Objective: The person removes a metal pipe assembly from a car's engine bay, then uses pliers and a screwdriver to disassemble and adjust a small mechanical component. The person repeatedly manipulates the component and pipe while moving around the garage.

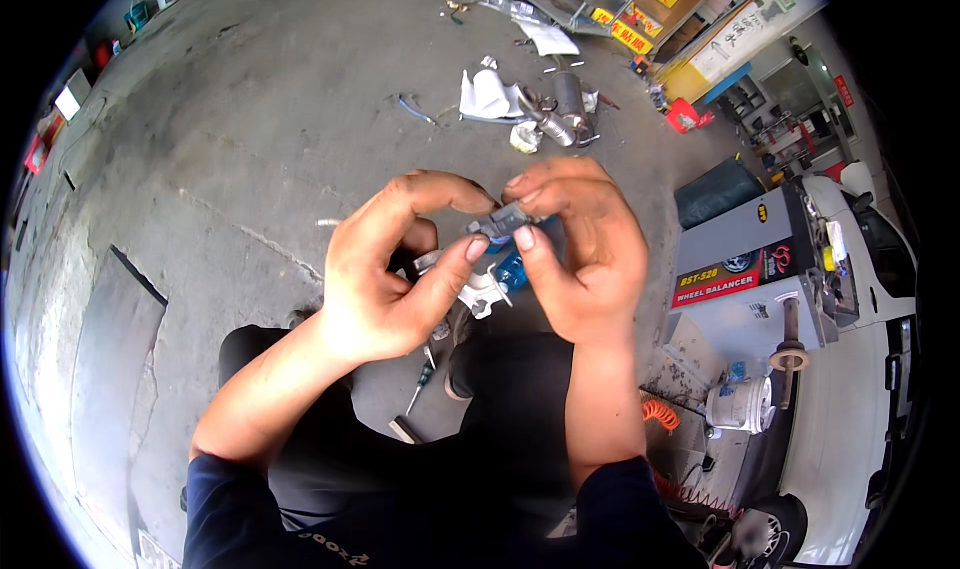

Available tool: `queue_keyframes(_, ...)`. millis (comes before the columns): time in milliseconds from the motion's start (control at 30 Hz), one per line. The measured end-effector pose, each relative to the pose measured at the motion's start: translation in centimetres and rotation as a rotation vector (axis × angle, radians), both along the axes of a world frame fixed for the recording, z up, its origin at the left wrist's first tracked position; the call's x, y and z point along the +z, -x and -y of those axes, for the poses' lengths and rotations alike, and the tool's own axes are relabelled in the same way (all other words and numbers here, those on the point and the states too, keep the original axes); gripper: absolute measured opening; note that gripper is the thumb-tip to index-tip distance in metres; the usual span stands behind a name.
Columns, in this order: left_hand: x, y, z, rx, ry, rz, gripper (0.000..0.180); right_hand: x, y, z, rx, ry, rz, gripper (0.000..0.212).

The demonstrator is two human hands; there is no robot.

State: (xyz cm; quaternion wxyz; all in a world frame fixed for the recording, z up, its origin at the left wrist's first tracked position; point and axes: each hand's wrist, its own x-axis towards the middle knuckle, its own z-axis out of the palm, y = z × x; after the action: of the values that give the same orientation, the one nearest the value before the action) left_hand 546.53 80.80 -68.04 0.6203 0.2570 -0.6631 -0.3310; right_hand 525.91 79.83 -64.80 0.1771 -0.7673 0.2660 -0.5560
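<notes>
My left hand [385, 269] and my right hand [585, 254] meet in front of me, each pinching with thumb and fingertips. Between them is a small dark grey block-shaped part [508, 219], gripped from both sides; its exact kind is too small to tell. Just below it shows a pale metal bracket-like piece [482, 292] with cut-outs. Beside that bracket is a shiny blue object [511, 271], partly hidden behind my right thumb. On the floor between my legs lies a screwdriver [423, 379] with a dark green handle.
Ahead on the concrete floor [270, 99] lie a muffler-like metal part [568, 99], white wrapping [488, 95] and a thin blue hose [415, 110]. To my right stand a grey wheel balancer [735, 254], a white bucket [738, 405], an orange coiled hose [660, 414] and a white car [850, 409].
</notes>
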Motion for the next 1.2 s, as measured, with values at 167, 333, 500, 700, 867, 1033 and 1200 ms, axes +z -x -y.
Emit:
queue_keyframes(167,-2.1,-1.2,2.8,-0.049,0.044,0.074,0.025,-3.9,-1.1,1.7,-0.055,0.019,0.062,0.034)
queue_keyframes(333,-4.0,-2.3,4.0,-0.154,-0.091,0.141,0.017,-4.1,-1.4,2.7,-0.065,0.074,-0.065,0.036)
queue_keyframes(500,-4.8,-2.5,3.7,-0.186,-0.174,0.082,0.016,-3.7,-1.8,3.1,-0.032,0.022,-0.19,0.035)
queue_keyframes(700,-5.5,-1.9,4.3,-0.083,0.045,0.07,0.014,-3.4,-2.5,2.3,-0.071,-0.04,-0.29,0.035)
queue_keyframes(867,-5.3,-1.9,4.1,-0.039,0.138,0.168,0.013,-4.1,-3.0,1.1,-0.187,-0.089,-0.334,0.039)
queue_keyframes(1033,-5.0,-2.0,3.5,-0.013,0.144,0.252,0.01,-4.5,-3.1,0.9,-0.197,-0.131,-0.328,0.04)
queue_keyframes(1200,-4.7,-2.2,3.0,-0.002,0.065,0.317,0.009,-4.2,-3.2,0.7,-0.174,-0.203,-0.352,0.032)
